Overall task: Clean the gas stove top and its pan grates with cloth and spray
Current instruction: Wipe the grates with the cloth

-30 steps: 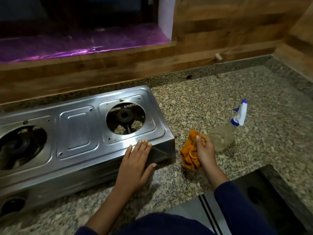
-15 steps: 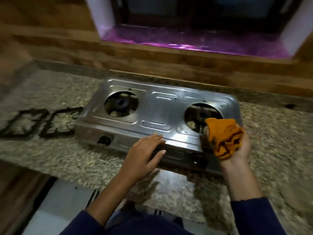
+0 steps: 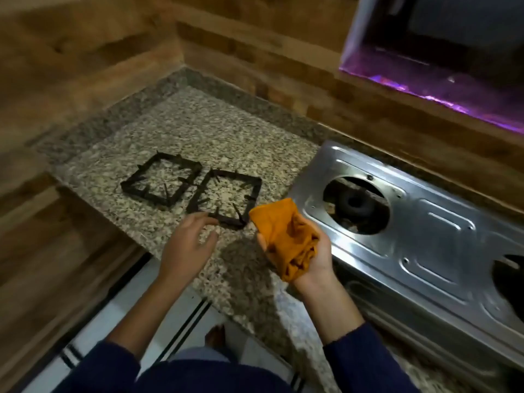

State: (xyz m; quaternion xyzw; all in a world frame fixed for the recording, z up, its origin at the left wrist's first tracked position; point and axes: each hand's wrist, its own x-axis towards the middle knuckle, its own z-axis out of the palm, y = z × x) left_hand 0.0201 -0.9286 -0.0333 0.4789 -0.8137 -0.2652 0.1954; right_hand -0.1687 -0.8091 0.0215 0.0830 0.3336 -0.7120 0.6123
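A: Since half a second ago the left hand (image 3: 185, 245) has left the stove front and now hangs over the surface (image 3: 198, 131), fingers (image 3: 202, 222) loosely spread, gripping nothing, tips just short of the nearer grate. View has swung left too.

B: Counts?

A: Two grates. Left grate (image 3: 161, 182) and right grate (image 3: 226, 198), both black, square, lying flat on the speckled stone, corners almost touching. One stove (image 3: 425, 231), steel, two burner openings; near one shows a dark burner ring (image 3: 353, 204), the other is cut off at the right edge. One cloth (image 3: 286, 236), orange, bunched.

B: Right hand?

A: Right hand (image 3: 306, 251) is palm up, fingers curled around the cloth, holding it over the gap between the right grate and the stove's left end.

B: Edges, room?

A: Surface runs into a corner; wood-look wall (image 3: 113, 61) on the left and back. Bare stone behind and left of the grates. Front edge of the surface passes under both forearms; tiled floor (image 3: 136, 316) below. Stove sits at an angle, left end near the right grate but apart. Window ledge (image 3: 442, 89) glows purple above the stove.

B: Spray?

A: Not visible from this view.
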